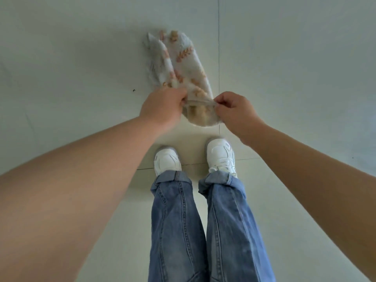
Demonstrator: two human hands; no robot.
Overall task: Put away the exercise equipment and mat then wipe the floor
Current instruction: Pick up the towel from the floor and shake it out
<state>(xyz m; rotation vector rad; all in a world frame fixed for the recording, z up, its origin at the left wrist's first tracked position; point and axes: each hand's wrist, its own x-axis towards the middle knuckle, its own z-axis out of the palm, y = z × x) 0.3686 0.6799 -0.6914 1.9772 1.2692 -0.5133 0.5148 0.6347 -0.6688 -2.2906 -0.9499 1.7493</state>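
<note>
Now we have both hands on the cloth point(184, 64). Our left hand point(162, 107) has its fingers curled round a bunched corner of it, and our right hand point(234, 110) pinches the other end of the same near edge between thumb and fingertips, so a short stretch of hem runs taut between them. From that edge the cloth hangs down and away from us, folded lengthwise into two loose lobes, with a small flap sagging on the near side of the hem. Whether its far end touches the floor point(284, 58) or hangs just above it we cannot tell.

We judge the cloth to be light and quite limp: it drapes, creases and holds no shape of its own. The surface looks fluffy, so it should not slip in the fingers, and nothing about it is fragile. A hold at two corners, as we have now, seems the right one for spreading it; for wiping we would probably gather it into a pad and press with a flat palm.

Counting: one cloth, white with orange leaf sprigs; two hands, both holding it; two white shoes point(167, 159) below blue jeans point(179, 220), standing on the near side of the cloth. The pale tiles show thin dark joints, one running straight away from us just right of the cloth. A single dark speck point(133, 90) lies to the left. No exercise equipment or mat is in sight.
</note>
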